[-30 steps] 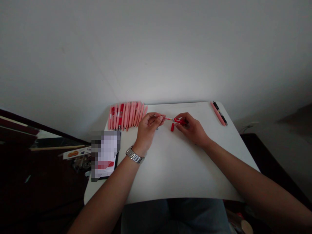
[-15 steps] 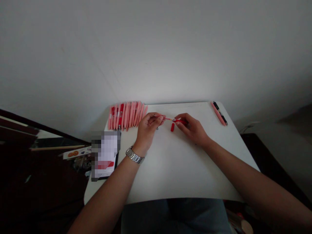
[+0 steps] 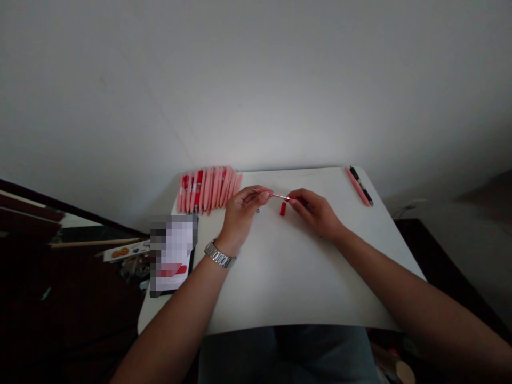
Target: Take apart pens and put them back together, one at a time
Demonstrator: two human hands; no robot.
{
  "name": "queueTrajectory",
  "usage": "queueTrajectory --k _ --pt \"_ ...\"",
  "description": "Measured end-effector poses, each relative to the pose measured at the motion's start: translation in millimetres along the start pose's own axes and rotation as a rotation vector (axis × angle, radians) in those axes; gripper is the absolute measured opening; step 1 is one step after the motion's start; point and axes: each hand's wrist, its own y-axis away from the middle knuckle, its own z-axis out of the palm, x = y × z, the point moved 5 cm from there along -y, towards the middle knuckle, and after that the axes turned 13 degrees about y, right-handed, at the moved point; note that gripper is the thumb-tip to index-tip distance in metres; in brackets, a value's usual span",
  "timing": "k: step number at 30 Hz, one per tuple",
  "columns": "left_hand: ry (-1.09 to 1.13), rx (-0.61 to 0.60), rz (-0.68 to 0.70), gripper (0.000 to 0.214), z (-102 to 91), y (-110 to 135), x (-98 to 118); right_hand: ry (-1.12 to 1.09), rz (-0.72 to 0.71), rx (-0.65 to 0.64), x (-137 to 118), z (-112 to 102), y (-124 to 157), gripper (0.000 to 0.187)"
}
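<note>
My left hand (image 3: pixel 245 207) pinches a thin pen refill (image 3: pixel 279 196) between thumb and fingers, and its tip pokes out to the left. The refill's other end reaches my right hand (image 3: pixel 314 210). That hand is closed around a red pen barrel (image 3: pixel 291 198), most of which is hidden by the fingers. On the white table just below the hands lies a short red pen part (image 3: pixel 282 208). Beside my left thumb sits a tiny metallic piece (image 3: pixel 258 210), too small to name.
A row of pink and red pens (image 3: pixel 210 189) lies at the table's back left. At the back right are a pink pen (image 3: pixel 357 186) and a black pen (image 3: pixel 362 186). A phone or tablet (image 3: pixel 174 261), partly blurred, rests near the left edge. The wall (image 3: pixel 256 106) stands behind the white table (image 3: pixel 304 288).
Between the hands, a slim pale stretch of refill now shows where a thicker orange-and-clear section was. My right hand has shifted slightly; my left hand has barely moved.
</note>
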Motion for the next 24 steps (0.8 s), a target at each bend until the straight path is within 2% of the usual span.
queueTrajectory --k 9,16,24 --pt "-0.107 0.001 0.043 0.023 -1.0 1 3 -0.008 0.038 0.013 0 0 -1 0.025" --pt "-0.155 0.023 0.105 0.027 -4.3 0 7 -0.033 0.108 0.083 4 -3 -1 0.031" --pt "-0.388 0.030 0.172 0.024 -2.8 1 17 -0.020 0.146 0.134 6 -8 -2 0.035"
